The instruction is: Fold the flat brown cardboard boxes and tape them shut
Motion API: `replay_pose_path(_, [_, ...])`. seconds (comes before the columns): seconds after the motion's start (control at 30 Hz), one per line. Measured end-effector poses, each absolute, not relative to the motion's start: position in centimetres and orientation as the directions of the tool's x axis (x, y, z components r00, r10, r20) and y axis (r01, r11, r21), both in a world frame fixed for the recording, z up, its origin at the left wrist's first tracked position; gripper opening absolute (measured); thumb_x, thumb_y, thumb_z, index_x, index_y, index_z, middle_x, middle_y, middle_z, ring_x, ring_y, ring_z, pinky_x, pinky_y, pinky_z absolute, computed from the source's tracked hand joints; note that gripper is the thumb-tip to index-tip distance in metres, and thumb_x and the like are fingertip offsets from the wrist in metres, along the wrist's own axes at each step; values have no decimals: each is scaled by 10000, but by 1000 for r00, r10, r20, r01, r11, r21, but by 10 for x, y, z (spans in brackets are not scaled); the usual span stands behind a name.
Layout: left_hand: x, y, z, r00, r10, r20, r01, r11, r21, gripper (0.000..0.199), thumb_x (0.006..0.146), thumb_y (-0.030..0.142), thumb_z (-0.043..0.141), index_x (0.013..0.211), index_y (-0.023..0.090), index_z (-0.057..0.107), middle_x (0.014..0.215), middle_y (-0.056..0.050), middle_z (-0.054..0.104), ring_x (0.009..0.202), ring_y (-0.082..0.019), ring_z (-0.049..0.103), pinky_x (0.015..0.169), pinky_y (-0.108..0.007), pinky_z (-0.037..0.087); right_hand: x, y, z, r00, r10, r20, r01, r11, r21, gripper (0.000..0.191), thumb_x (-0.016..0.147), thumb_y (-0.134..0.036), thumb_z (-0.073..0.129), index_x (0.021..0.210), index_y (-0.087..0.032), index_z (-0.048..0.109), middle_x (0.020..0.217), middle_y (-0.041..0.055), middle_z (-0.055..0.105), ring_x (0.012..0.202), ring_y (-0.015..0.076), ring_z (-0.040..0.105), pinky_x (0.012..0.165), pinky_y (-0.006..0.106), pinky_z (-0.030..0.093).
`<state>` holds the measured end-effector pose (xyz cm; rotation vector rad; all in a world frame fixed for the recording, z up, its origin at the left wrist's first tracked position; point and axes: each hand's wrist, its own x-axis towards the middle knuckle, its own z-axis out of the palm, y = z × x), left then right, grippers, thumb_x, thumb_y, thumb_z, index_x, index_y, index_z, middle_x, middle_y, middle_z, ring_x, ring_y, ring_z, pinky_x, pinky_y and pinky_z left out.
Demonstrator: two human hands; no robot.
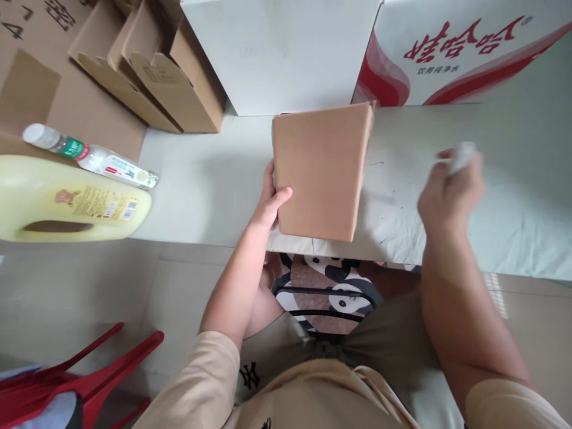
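A plain brown cardboard box [319, 173] is tilted up near the table's front edge, its broad face towards me. My left hand [270, 205] grips it at the lower left side, thumb on the face and fingers behind, mostly hidden. Off to the right and apart from the box, my right hand [451, 190] is raised over the table, smeared by motion. Its fingers are closed around a small whitish object [463, 156], too blurred to name.
White cartons [286, 53] and a red-and-white water carton [469, 53] line the back. Folded brown boxes [174, 77] stand at the back left. A clear bottle [96, 158] and a large pale-yellow jug [71, 202] lie left. A red chair [102, 369] stands lower left.
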<state>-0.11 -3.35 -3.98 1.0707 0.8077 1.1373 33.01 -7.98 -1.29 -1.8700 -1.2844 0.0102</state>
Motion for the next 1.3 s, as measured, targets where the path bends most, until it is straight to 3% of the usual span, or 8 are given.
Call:
replay_pose_path(0.1, [-3,-30,-42,202,979,1,-307,63,950,931,721,673,874,1494,384,443,1474,-78,648,1516,-397,528,1224,-582,462,315,-88,-15,336,942,13,879,-308,-365,517,956,-321,453,1432,-182,599,1110,211,684,998,355,674,905,564,536])
replay_pose_path(0.23, [-7,-28,-46,195,981,14,-294,45,955,1022,664,693,905,1504,389,411,1456,-78,654,1519,-405,523,1197,-568,494,303,-96,-27,252,960,-121,927,-275,-256,844,885,-451,615,1654,-185,392,1477,296,549,1355,529,543,1063,791,412])
replay_pose_path(0.37, [-10,-28,-43,196,981,10,-263,43,964,1000,693,723,866,1510,395,392,1478,-77,639,1512,-390,535,1218,-562,475,297,-103,-42,-173,985,21,895,166,-414,997,848,-622,693,1696,-276,298,1718,205,346,1611,541,253,1232,822,238])
replay_pose_path(0.53, [-9,-31,-30,204,979,-25,-376,102,921,738,738,770,779,1314,336,620,1447,-75,680,1475,-360,582,1190,-499,517,288,-97,-52,-324,895,308,615,446,-650,1089,897,-758,628,1739,-296,114,1770,166,274,1643,434,278,1319,687,304])
replay_pose_path(0.8, [-8,-37,-22,-94,992,88,-268,-110,957,569,703,699,842,1071,273,760,1225,-81,773,1463,-345,587,1147,-392,526,284,-91,-50,-216,907,360,487,420,-766,951,914,-722,656,1686,-307,285,1721,154,400,1610,397,390,1325,656,346])
replay_pose_path(0.9, [-12,-42,-30,-37,999,23,-287,-33,957,604,671,746,840,1049,283,761,1174,-79,788,1407,-368,632,1111,-434,559,282,-92,-52,-222,911,346,472,411,-779,828,945,-717,616,1628,-303,399,1662,159,485,1580,382,444,1314,632,377])
replay_pose_path(1.1, [-13,-46,-32,119,985,-127,-301,158,941,582,615,590,928,1069,263,771,1092,-89,823,1313,-377,699,1053,-471,604,278,-89,-55,-183,947,262,456,318,-831,1086,866,-799,667,1701,-263,225,1639,193,513,1518,397,518,1228,620,474])
replay_pose_path(1.3, [-17,-42,-11,99,975,-198,-386,221,896,439,748,537,869,1032,213,790,1128,-102,837,1291,-363,727,1032,-458,631,275,-88,-54,-199,979,44,443,130,-887,828,874,-785,673,1468,-213,599,1314,168,749,1151,366,740,977,560,633])
